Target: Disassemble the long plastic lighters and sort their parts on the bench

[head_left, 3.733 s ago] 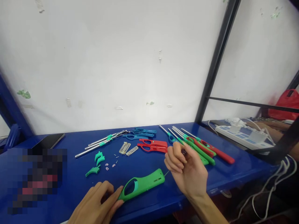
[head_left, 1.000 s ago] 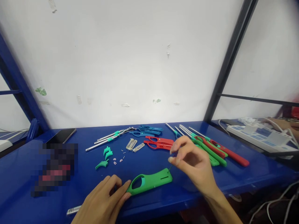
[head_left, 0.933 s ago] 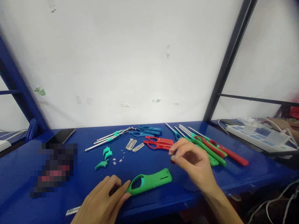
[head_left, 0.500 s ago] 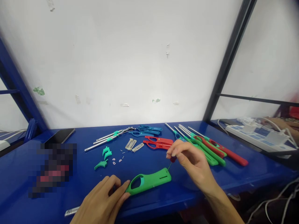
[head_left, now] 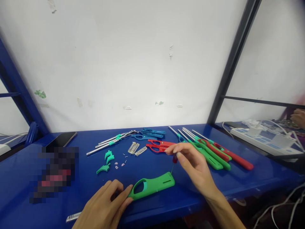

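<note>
A green utility lighter [head_left: 154,185] lies on the blue table near its front edge. My left hand [head_left: 105,200] is closed on the end beside the trigger opening, pinching it between thumb and fingers. From under that hand a metal tube tip [head_left: 72,217] sticks out at lower left. My right hand [head_left: 193,163] holds a small screwdriver [head_left: 174,159] by its dark red handle in the fingertips. The thin shaft stands nearly upright, its tip at the far right end of the green handle. Whether a screw sits under the tip is too small to tell.
Behind lie clear fuel tanks [head_left: 141,151], teal triggers [head_left: 103,169], tiny screws, red shells [head_left: 158,146], blue shells [head_left: 152,132] and metal tubes [head_left: 102,148]. Several whole lighters [head_left: 226,152] lie at right. A phone [head_left: 62,140] lies at left, a power strip [head_left: 267,141] at far right.
My right hand has shifted slightly left and its fingers have changed position on the screwdriver, showing more of the handle. My left hand and the green lighter have stayed in place.
</note>
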### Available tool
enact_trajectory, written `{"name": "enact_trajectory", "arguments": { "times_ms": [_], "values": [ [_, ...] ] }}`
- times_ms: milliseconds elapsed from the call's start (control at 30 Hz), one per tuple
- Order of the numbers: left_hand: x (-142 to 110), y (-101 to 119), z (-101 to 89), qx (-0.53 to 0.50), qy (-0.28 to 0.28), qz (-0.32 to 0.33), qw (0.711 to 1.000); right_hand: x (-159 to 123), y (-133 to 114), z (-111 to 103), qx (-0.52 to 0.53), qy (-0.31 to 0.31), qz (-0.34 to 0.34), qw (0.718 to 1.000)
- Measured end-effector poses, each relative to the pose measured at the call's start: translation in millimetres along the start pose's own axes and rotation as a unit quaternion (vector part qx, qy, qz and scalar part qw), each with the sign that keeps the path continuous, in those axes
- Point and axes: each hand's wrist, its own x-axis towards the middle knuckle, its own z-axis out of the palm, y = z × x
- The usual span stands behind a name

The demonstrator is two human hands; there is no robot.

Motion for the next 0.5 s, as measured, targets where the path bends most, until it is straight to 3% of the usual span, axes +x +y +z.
{"name": "enact_trajectory", "arguments": {
  "times_ms": [133,333,500],
  "values": [
    [1.6,0.4,-0.9,0.001,0.002,0.003,1.000,1.2,-0.8,-1.9,-0.004,0.006,-0.024,1.000],
    [1.7,0.3,-0.5,-0.002,0.002,0.002,1.000,-1.0,0.1,1.8,-0.004,-0.015,0.001,1.000],
    [1.2,-1.1,0.8,-0.010,0.001,-0.002,1.000,-0.2,-1.4,2.9,-0.001,0.035,-0.026,0.999]
  ]
}}
